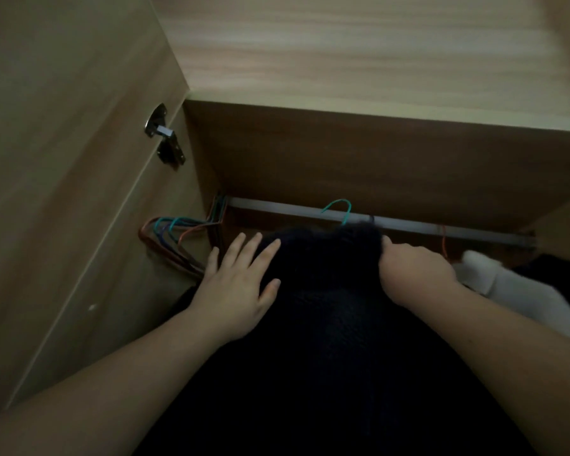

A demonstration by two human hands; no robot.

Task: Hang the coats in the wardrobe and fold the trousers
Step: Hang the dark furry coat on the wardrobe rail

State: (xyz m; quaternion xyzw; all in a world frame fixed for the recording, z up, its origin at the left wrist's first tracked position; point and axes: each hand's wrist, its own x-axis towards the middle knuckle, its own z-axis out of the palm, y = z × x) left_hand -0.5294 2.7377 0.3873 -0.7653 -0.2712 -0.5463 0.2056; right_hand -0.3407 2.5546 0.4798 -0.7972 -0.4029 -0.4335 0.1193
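under the pale wardrobe rail (392, 223), my flat left hand (237, 284) presses the dark knitted coat (326, 307); my right hand (415, 271) grips its collar, fingertips hidden in the dim light.

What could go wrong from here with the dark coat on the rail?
1. The green hanger hook looks only lightly seated on the rail; while the right hand grips the dark coat at the collar, a tug might unhook it.
2. The left hand lies flat on the coat's shoulder; pressing there might slide the coat off its hanger.
3. The empty hangers bunched at the left end could snag the coat if it shifts that way.
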